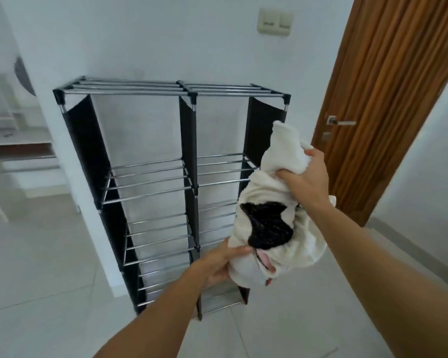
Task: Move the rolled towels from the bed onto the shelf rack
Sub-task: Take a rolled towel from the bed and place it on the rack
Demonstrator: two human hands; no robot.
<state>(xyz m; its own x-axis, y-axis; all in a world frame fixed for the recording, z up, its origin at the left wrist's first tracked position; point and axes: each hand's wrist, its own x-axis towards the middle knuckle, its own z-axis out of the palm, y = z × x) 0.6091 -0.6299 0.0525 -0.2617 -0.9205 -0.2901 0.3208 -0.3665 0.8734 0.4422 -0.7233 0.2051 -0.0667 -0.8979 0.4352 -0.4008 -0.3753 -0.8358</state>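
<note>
A black-and-chrome shelf rack (150, 177) with two columns of bar shelves stands against the white wall, and nothing lies on its shelves. A loosely rolled cream towel (274, 200) with a black patch and a bit of pink hangs in the air in front of the rack's right column. My right hand (307, 177) grips its upper part. My left hand (220, 264) holds its lower end from beneath. The bed is out of view.
A brown wooden door (388, 99) with a metal handle stands right of the rack. A light switch (274, 21) sits on the wall above. White shelving (18, 148) shows at the far left. The floor is pale tile (49, 280).
</note>
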